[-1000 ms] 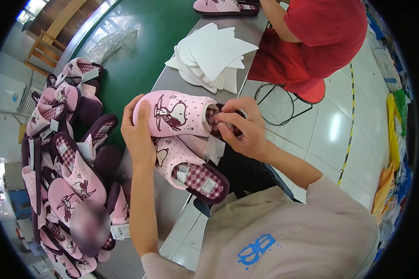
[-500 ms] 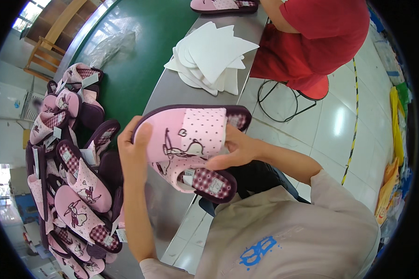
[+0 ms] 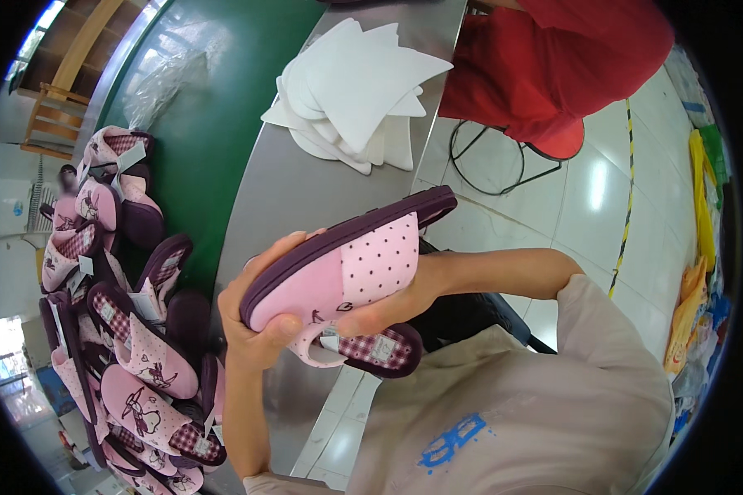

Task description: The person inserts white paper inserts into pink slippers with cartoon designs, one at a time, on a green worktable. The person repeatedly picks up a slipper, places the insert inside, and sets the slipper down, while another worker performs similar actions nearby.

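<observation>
A pink slipper point(image 3: 376, 264) with a dotted band and dark purple sole is tilted on its side between my two hands. My left hand point(image 3: 260, 309) wraps round its toe end, thumb on the pink upper and fingers behind the sole. My right hand point(image 3: 396, 301) grips the same slipper near its opening, thumb pressed along the upper and fingers partly hidden inside or behind it. Just below, a second slipper point(image 3: 380, 346) with a checked insole rests over the metal table edge; whether a hand also touches it is hidden.
To the left lies a heap of similar pink slippers point(image 3: 153, 355) with white tags. White shaped sheets point(image 3: 347, 91) are stacked on the metal tabletop point(image 3: 248, 198), beside a green surface point(image 3: 194, 132) with clear plastic film point(image 3: 169, 82). A person in red point(image 3: 545, 66) sits on a stool at upper right.
Both hands have turned the upper slipper so its sole edge now faces up. My right hand's thumb has moved onto the upper. The whole view has shifted slightly.
</observation>
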Tool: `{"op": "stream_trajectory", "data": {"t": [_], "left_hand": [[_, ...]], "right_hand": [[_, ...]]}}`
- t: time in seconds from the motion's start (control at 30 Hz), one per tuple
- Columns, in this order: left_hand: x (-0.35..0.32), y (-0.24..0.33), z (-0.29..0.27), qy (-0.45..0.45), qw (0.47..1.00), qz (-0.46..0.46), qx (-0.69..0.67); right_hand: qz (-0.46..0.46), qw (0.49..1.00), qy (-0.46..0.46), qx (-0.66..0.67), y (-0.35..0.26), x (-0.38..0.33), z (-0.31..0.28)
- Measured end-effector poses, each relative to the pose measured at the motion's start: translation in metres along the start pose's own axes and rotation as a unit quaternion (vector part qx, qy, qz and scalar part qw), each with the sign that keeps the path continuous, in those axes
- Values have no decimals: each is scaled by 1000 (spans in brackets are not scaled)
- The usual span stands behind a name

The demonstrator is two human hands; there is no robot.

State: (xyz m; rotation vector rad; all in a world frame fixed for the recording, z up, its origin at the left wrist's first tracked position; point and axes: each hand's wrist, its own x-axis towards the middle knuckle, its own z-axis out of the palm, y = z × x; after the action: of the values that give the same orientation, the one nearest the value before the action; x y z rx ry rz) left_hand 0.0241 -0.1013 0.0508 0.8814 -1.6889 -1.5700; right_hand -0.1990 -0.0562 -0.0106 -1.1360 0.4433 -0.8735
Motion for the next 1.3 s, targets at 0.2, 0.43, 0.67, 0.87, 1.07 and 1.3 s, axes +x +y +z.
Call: {"op": "stream_trajectory", "data": {"t": [0.2,0.43,0.67,0.87,1.07,1.3], "left_hand": [[16,-20,-20,24,998,1,65],[32,-27,-10,43,990,69,118],[19,-25,-5,57,962,173,205],[8,-42,-10,76,982,153,77],[-5,-50,-7,74,988,133,-13],[2,-51,-14,43,992,105,-45]], "right_hand": [[-72,997,38,2,12,0,2],[-54,918,167,356,22,-30,8],[-31,867,252,428,3,-48,37],[-96,938,121,311,22,-49,36],[-27,997,45,65,-1,-28,14],[-79,980,-37,-179,-33,-12,28]]}}
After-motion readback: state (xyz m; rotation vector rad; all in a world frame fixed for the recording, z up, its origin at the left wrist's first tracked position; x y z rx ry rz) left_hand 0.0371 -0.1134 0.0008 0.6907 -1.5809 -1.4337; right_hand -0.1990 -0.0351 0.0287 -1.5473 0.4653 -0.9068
